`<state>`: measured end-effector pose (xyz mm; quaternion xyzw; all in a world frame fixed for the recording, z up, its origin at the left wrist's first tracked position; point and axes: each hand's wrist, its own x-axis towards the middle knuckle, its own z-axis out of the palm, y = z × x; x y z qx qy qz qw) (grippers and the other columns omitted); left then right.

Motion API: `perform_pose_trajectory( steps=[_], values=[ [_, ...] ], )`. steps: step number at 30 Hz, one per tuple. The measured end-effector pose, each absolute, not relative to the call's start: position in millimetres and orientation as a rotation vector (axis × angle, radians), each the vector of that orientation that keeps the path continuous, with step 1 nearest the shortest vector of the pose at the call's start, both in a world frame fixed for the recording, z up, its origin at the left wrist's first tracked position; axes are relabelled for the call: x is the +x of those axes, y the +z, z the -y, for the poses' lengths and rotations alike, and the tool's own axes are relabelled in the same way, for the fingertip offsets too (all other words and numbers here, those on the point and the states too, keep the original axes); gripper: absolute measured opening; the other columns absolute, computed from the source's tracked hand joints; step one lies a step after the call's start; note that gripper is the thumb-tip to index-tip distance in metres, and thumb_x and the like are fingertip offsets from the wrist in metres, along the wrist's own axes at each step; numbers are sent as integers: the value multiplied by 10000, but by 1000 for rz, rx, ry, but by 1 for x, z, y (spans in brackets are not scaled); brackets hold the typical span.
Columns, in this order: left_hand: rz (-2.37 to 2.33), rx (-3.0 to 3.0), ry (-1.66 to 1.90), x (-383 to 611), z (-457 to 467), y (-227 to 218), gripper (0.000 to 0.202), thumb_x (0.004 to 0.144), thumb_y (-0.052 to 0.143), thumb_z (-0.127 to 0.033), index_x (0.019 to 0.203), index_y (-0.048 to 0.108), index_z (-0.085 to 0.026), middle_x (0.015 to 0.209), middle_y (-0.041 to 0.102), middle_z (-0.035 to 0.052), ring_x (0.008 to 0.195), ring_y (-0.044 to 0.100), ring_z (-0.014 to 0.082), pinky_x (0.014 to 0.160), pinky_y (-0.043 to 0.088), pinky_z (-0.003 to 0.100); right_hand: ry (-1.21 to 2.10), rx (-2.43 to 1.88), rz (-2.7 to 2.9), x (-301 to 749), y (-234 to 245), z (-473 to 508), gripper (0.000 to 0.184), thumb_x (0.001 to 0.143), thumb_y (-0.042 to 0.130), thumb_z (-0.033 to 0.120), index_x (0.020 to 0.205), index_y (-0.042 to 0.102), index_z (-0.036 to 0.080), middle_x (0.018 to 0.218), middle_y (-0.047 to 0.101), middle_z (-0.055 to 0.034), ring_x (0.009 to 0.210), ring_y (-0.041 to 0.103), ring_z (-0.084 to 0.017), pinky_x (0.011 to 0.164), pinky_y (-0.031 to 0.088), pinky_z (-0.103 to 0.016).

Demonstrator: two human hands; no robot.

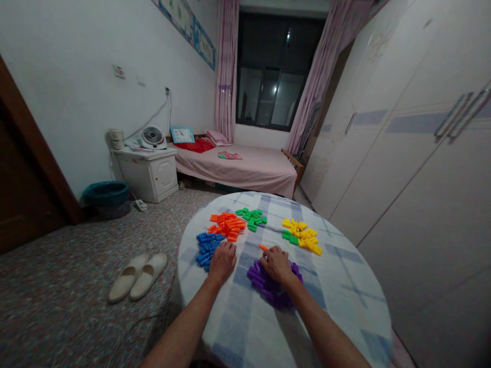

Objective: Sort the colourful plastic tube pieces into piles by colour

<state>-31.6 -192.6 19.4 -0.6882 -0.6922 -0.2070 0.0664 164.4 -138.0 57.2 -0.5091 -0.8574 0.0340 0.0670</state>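
Note:
My left hand (223, 260) rests at the right edge of a pile of blue plastic pieces (207, 246), its fingers curled down; anything inside them is hidden. Over a heap of purple pieces (258, 280) is my right hand (276, 261), fingers bent together. An orange piece (263, 247) sticks out at its fingertips and seems pinched there. Beyond my left hand lie more orange pieces (228, 225), with green pieces (253, 217) next to them. To the right is a yellow pile (303, 235), a few green pieces touching its left side.
The piles lie on a round table with a checked cloth (345, 291). A bed (245, 166) stands behind it, and a white cabinet with a fan (152, 137) is at the left. Slippers (138, 277) and a bin (107, 199) are on the floor. Wardrobes (402, 168) line the right.

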Motion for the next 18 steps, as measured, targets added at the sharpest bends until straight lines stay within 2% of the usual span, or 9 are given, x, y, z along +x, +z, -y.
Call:
perform_pose_trajectory(
  steps=[4, 8, 10, 14, 18],
  values=[
    [2080, -2071, -649, -32, 191, 16, 156, 843, 455, -156, 940, 574, -186, 1011, 570, 73, 1001, 498, 212, 863, 385, 348, 124, -1491, 2615, 142, 55, 125, 276, 850, 449, 273, 957, 675, 157, 1056, 642, -161, 1082, 509, -285, 899, 341, -448],
    [2065, -2066, -648, -32, 191, 14, 152, 839, 466, -167, 946, 571, -187, 1007, 568, 70, 1000, 497, 216, 867, 389, 350, 207, -1355, 2637, 119, 54, 119, 347, 848, 471, 308, 1173, 578, 250, 1338, 507, -73, 1223, 428, -228, 950, 342, -398],
    [2076, -2065, -637, -32, 192, 15, 149, 841, 462, -172, 938, 574, -186, 1002, 568, 71, 999, 498, 215, 866, 391, 348, 243, -1348, 2617, 113, 51, 120, 387, 866, 446, 321, 1236, 532, 243, 1401, 441, -80, 1256, 406, -218, 962, 347, -391],
    [2064, -2071, -612, -32, 192, 15, 142, 844, 452, -175, 901, 582, -179, 980, 569, 80, 976, 504, 219, 847, 391, 354, 293, -1349, 2509, 131, 38, 120, 385, 867, 443, 321, 1221, 553, 216, 1378, 461, -109, 1262, 415, -236, 992, 341, -417],
    [2052, -2066, -618, -32, 190, 14, 149, 845, 448, -181, 874, 594, -170, 949, 581, 81, 942, 517, 218, 836, 399, 361, 309, -1368, 2177, 192, 23, 114, 373, 848, 425, 323, 1140, 608, 181, 1313, 514, -113, 1227, 455, -223, 1028, 340, -383]
  ],
)
